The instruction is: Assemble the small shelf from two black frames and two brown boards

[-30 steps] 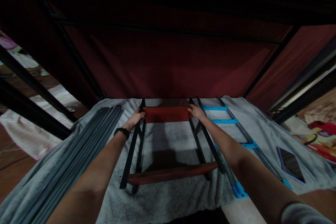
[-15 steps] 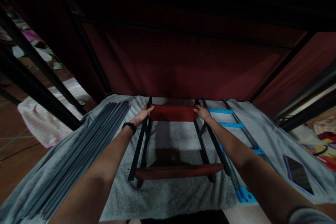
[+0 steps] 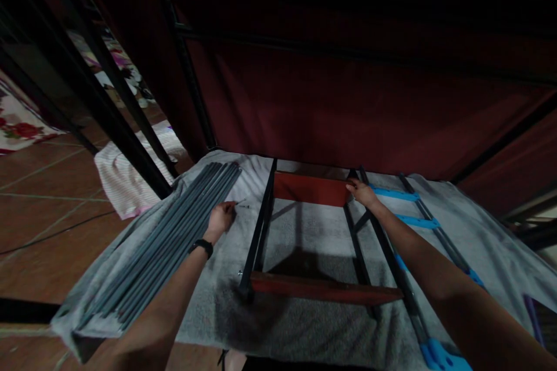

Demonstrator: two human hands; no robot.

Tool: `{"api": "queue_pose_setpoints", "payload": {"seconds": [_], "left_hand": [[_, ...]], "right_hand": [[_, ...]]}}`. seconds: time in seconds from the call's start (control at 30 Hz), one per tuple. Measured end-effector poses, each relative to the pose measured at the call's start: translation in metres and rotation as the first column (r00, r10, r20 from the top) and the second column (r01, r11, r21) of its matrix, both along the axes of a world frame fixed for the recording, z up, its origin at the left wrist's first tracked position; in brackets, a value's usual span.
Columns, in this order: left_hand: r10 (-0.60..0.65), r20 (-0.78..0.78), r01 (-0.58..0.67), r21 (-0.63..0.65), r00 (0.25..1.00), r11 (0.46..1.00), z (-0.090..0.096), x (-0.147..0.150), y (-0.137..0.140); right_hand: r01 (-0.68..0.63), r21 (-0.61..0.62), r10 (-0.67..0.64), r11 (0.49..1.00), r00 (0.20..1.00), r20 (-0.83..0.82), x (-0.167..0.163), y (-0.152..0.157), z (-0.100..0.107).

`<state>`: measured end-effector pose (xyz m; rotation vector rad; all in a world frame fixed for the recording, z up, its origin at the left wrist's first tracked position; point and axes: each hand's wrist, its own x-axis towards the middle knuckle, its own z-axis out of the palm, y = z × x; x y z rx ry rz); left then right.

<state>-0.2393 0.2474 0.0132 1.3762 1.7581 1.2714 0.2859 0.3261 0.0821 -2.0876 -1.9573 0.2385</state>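
My left hand is closed in a pinch over the grey cloth, left of a dark metal frame. Thin metal bolts show at its fingertips; one seems to be between them, and I cannot tell whether the other is held or lying on the cloth. My right hand grips the right end of a reddish-brown board, which stands on edge between the frame's far side bars. A second reddish board spans the near end of the frame. A small bolt sticks out at the frame's near left corner.
Several grey tubes lie side by side on the grey cloth at left. To the right lies a ladder-like piece with blue crossbars. A dark red panel rises behind. A phone is partly visible at right.
My left hand has let go of the board's left end and moved left to the bolts. My right hand stays on the board. The view has turned left.
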Motion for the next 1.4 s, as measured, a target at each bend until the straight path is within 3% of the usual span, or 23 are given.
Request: {"api": "queue_pose_setpoints", "payload": {"seconds": [0.13,0.23,0.33,0.47,0.6,0.77,1.0,1.2,1.3,1.4], "left_hand": [[-0.075,-0.128,0.079,0.021,0.989,0.997,-0.015,0.001,-0.009],[-0.171,-0.266,0.189,0.041,0.949,0.981,-0.018,0.012,-0.001],[-0.219,-0.307,0.248,0.06,0.926,0.967,-0.02,0.023,0.009],[-0.116,-0.306,0.146,0.077,0.945,0.986,-0.024,0.023,0.02],[0.012,-0.318,0.004,0.047,0.948,0.999,-0.025,0.001,0.025],[-0.066,-0.391,0.077,0.012,0.918,0.997,-0.021,-0.011,0.026],[-0.244,-0.482,0.199,-0.143,0.841,0.969,-0.006,0.014,0.041],[-0.192,-0.32,0.152,-0.144,0.928,0.978,0.007,0.026,0.041],[-0.068,-0.148,0.052,-0.112,0.987,0.992,0.017,0.03,0.048],[0.069,0.103,-0.061,-0.08,0.992,0.995,0.033,0.041,0.065]], "right_hand": [[0.017,-0.011,-0.017,1.0,0.999,-0.04,0.001,-0.001,-0.001],[0.034,-0.027,-0.036,0.999,0.997,-0.063,0.003,-0.001,-0.002],[0.033,-0.013,-0.034,0.999,0.997,-0.07,0.004,-0.002,-0.004],[0.031,-0.005,-0.031,1.0,0.998,-0.052,0.005,-0.002,-0.004],[0.025,0.002,-0.025,1.0,0.999,-0.041,0.005,-0.002,-0.005],[0.021,-0.002,-0.022,1.0,0.995,-0.093,0.004,-0.003,-0.005],[-0.004,0.003,0.004,1.0,0.995,-0.104,0.005,-0.003,-0.004],[0.003,0.023,-0.001,1.0,0.995,-0.098,0.007,-0.002,-0.007],[0.003,0.041,0.002,0.999,0.994,-0.107,0.008,-0.001,-0.009],[0.0,0.051,0.005,0.999,0.994,-0.105,0.01,0.001,-0.011]]}}
